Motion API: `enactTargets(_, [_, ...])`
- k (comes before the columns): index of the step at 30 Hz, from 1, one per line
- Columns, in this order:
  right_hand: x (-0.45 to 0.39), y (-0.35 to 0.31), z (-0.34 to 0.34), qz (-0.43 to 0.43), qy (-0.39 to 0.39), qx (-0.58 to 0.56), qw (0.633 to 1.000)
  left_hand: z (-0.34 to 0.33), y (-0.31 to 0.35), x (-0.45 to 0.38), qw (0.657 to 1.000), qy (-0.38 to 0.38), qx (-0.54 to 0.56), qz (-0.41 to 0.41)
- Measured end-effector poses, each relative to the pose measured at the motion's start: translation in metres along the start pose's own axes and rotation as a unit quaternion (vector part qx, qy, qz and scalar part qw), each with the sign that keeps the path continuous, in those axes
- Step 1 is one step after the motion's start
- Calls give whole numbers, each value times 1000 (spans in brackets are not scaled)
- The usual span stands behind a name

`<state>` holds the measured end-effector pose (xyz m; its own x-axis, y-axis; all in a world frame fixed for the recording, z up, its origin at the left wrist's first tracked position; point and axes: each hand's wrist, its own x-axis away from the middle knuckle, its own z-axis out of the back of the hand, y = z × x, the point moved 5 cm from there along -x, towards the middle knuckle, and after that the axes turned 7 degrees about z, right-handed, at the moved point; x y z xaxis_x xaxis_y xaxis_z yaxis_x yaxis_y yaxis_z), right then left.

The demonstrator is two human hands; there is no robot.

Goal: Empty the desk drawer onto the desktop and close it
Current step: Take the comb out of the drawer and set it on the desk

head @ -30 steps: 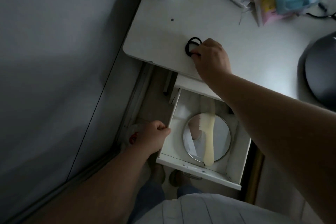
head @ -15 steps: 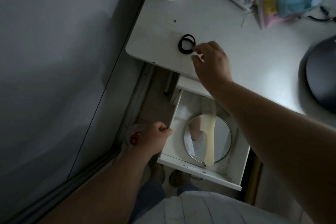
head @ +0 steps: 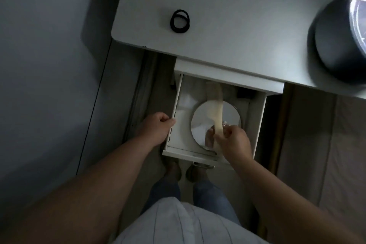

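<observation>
Comb (head: 215,109) handle pinched in right hand (head: 232,140) grip, left hand (head: 156,127) clasping drawer (head: 257,125) side

The right hand (head: 232,140) is covering the comb's (head: 216,109) handle end; the surface's (head: 227,31) top clutter is blurring, cropped.

Right hand (head: 232,140) grips comb (head: 216,109) in open drawer (head: 255,125); left hand (head: 156,128) holds its side.
</observation>
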<state>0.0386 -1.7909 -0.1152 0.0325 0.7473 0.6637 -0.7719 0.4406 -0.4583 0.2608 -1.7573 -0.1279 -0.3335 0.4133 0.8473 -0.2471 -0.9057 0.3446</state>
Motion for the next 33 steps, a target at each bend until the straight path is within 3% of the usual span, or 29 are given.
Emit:
enactTargets(12, [-11,4,-16,-12,52,20,998,-3,-3,3,1000,18,23,-3])
enactTargets(17, [-9,5,-18,-12,36,-6,999,-4,-5,6,999,21,39,6])
enactTargets(24, [3,-3,-4,58,-34,11,998,-3,-5,11,999,8,40,7])
enactTargets(29, [22,-23,14,142,-23,85,986,1,0,17,999,-7,48,4])
enactTargets(33, [34,-54,38,167,6,10,986,1,5,20,999,-27,28,-5])
